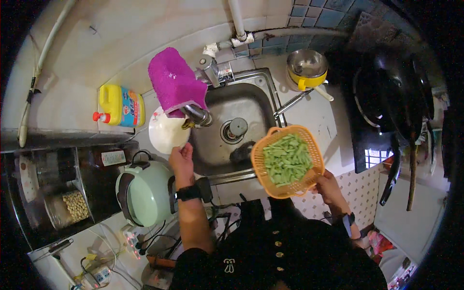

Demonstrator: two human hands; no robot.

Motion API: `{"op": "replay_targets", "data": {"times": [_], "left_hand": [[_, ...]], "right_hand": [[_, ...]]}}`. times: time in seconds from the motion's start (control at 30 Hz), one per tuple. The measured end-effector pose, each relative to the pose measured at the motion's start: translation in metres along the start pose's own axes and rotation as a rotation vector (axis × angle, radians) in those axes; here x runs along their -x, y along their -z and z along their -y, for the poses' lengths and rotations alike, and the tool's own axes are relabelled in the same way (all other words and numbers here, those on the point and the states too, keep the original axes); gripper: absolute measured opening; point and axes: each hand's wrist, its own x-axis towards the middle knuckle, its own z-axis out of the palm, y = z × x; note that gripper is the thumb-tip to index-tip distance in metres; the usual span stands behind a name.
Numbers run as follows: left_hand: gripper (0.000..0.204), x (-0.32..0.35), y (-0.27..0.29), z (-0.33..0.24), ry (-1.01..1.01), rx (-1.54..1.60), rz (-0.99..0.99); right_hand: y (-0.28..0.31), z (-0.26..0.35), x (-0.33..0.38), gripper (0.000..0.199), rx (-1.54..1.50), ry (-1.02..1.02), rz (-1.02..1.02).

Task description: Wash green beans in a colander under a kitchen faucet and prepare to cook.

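Observation:
My right hand (330, 187) grips the near right rim of an orange plastic basket (258, 169), thumb over the edge. Cut green pieces, probably beans (288, 159), lie inside it. The basket is held over the front right corner of the steel sink (256, 106). At the left edge of the sink, my left hand (181, 158) has its fingers closed at the near rim of a white plate (166, 133); its fingertips are partly hidden. A purple cloth (174, 79) drapes over the faucet (198, 116), above part of the plate.
A yellow jug (113, 106) stands left of the plate, with a pale green cooker (145, 193) nearer me. Right of the sink are a steel bowl (308, 63) with a yellow one and a knife (290, 104). A black pan (396, 87) sits on the far-right stove.

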Motion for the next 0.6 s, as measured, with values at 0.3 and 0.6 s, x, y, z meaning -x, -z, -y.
{"op": "replay_targets", "data": {"times": [0.3,0.6], "left_hand": [[0.025,-0.052,0.025,0.007,-0.564,-0.868,0.039],[0.024,-0.035,0.001,0.003,-0.020,0.446,-0.109]], "right_hand": [[-0.136,0.031,-0.105,0.030,0.065,-0.022,0.241],[-0.191,-0.003,-0.200,0.024,0.275,0.017,0.525]]}}
